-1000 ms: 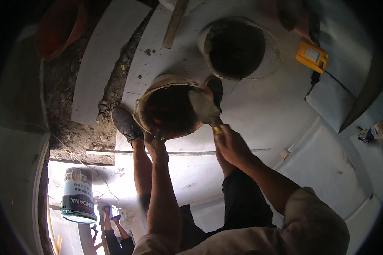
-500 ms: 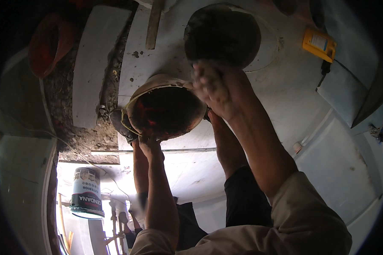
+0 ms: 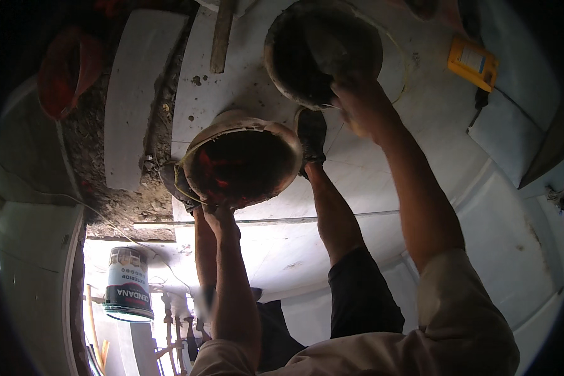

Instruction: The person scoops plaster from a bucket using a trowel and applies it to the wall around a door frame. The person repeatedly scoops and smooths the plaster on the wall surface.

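Observation:
Below centre, a round bucket (image 3: 244,128) tips its mouth toward me, with a dark, reddish-lit inside and a thin yellowish handle. My left hand (image 3: 219,216) is closed on its near rim. Farther off and to the right is a second bucket (image 3: 285,88), dirty and dark inside, with a greyish shape in it that I cannot make out. At its near right rim is my right hand (image 3: 365,111). Its fingers look curled over the rim, though they are dim and partly blurred.
My shod foot (image 3: 311,135) stands between the buckets. A wooden stick (image 3: 222,41) and a pale slab (image 3: 138,94) lie ahead, with a rubble strip (image 3: 163,135) alongside. A yellow tool (image 3: 473,62) lies far right, an orange-red container (image 3: 69,72) far left, a paint can (image 3: 128,282) lower left.
My right hand has moved away from the near bucket to the right, onto the far bucket's rim. The far bucket has shifted and tilted slightly. My left hand stays on the near bucket.

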{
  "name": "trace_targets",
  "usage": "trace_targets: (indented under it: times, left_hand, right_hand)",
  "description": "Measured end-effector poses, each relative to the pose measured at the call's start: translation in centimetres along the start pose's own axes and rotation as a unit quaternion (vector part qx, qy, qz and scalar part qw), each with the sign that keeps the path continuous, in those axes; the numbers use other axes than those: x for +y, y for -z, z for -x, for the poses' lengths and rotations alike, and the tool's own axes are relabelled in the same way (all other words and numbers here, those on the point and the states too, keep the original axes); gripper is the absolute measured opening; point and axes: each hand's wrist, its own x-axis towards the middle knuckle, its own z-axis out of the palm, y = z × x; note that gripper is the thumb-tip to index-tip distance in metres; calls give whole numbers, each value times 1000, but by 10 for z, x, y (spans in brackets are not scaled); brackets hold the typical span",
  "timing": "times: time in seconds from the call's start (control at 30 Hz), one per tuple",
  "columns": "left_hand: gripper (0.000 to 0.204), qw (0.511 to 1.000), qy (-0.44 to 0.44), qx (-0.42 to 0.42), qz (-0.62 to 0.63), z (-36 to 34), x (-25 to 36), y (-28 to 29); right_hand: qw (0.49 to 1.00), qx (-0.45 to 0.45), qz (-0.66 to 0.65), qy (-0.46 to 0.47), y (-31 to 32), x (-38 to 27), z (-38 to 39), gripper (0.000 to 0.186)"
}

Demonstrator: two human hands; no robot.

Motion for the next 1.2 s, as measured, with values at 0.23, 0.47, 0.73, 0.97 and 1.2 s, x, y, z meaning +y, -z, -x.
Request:
trace_targets:
  times: [0.23, 0.47, 0.73, 0.97, 1.2]
  left_hand:
    - [66, 874, -353, 184, -278, 21, 48, -3]
    - [48, 879, -443, -61, -164, 62, 92, -76]
    - [39, 860, -407, -71, -300, -4, 108, -233]
    - [26, 880, -307, -139, -333, -27, 121, -264]
    - [22, 896, -291, -146, -301, -37, 113, -264]
  right_hand:
    - [744, 144, 603, 249, 76, -49, 32, 30]
    - [587, 85, 722, 357, 61, -61, -61, 17]
    - [785, 194, 444, 386, 32, 4, -87, 27]
    - [801, 121, 472, 348, 46, 14, -115, 29]
    - [794, 69, 522, 303, 47, -1, -114, 32]
